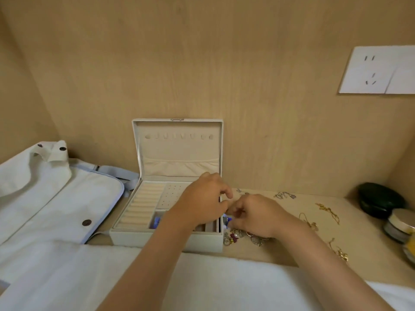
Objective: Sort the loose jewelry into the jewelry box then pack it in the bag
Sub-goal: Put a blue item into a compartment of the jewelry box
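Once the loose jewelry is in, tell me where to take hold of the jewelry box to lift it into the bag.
Shut the upright lid first. Then grip the jewelry box by its two short side walls, a hand coming in from either side: it is a wide, flat-walled box with no handle showing. The bag crowds its left wall.

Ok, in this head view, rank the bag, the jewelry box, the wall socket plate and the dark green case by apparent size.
1. Bag, cut off by the frame edge.
2. Jewelry box, lid open.
3. Wall socket plate, partly out of frame.
4. Dark green case.
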Demonstrator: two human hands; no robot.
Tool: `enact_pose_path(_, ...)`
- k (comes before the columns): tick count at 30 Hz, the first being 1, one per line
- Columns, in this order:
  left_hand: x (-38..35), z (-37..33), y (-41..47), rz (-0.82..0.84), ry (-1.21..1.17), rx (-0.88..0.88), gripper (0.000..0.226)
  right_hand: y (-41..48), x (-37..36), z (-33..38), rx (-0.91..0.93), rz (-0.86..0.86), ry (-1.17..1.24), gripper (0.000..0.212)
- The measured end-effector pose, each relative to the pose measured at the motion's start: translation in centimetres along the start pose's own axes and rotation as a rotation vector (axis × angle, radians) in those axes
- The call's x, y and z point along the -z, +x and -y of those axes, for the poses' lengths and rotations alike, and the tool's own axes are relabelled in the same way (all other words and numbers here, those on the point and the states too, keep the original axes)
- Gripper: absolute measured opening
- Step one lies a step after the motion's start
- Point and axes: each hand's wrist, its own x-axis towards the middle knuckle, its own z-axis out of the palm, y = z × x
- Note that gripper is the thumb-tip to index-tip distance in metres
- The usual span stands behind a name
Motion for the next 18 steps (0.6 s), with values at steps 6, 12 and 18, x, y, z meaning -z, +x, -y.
enact_pose_path(6, -1.7, 0.8, -1.0, -0.095, -0.041, -0.003, 0.019, 0.7, -1.0, 0.6, 0.018, -0.082, -0.058, 0.020)
enact_pose_path(12, -1.7, 1.0, -1.2, -0.093, -0.092, 0.010, 0.019, 0.8, -0.3, -1.0, -0.028, -0.099, 0.182, 0.010)
enact_pose_path(18, -0.7, -0.1, -1.7, -0.115, -0.377, 0.085, 0.023, 0.5, 1.5, -0.6, -0.032, -0.209, 0.927, 0.012)
